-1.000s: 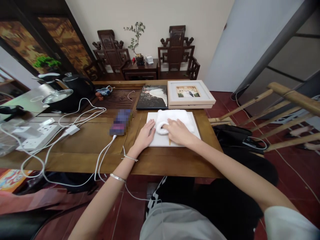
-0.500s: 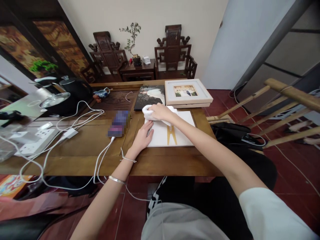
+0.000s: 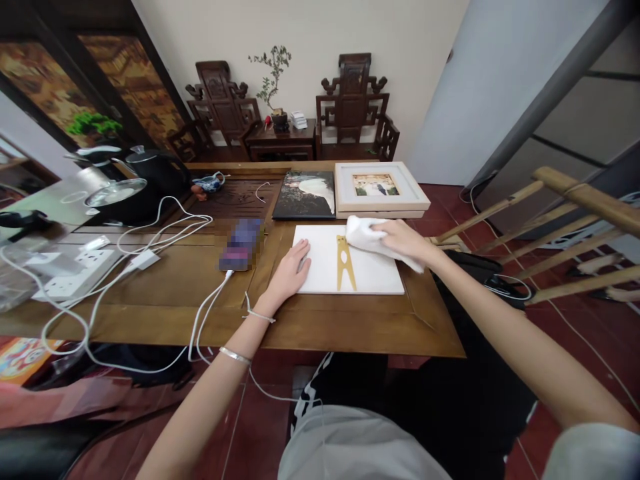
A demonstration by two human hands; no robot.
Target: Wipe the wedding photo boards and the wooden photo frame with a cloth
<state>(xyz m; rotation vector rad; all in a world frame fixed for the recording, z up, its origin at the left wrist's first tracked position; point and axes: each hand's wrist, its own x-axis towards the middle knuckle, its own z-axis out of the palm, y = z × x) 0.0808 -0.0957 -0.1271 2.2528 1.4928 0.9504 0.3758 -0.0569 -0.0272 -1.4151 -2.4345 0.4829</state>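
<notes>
A flat white panel (image 3: 320,270) lies on the wooden table, with a gold A-shaped stand piece (image 3: 345,263) on its face. My left hand (image 3: 291,270) rests on the panel's left edge, fingers stretched out and holding nothing. At the panel's far right corner, my right hand (image 3: 400,239) is closed on a bunched white cloth (image 3: 365,235). Part of the cloth hangs down past the panel's right side. Behind the panel lie a dark photo panel (image 3: 303,197) and a pale framed photo (image 3: 383,190).
To the left are a phone (image 3: 243,245) with a white cable, a power strip (image 3: 75,273), tangled cords, a lidded pot (image 3: 117,200) and a black kettle (image 3: 155,170). A wooden railing-like chair (image 3: 525,233) stands at the right, beside a black bag.
My right hand has moved right with the cloth, from the panel's far left corner to its far right, uncovering more of the gold piece. My left hand stays on the left edge.
</notes>
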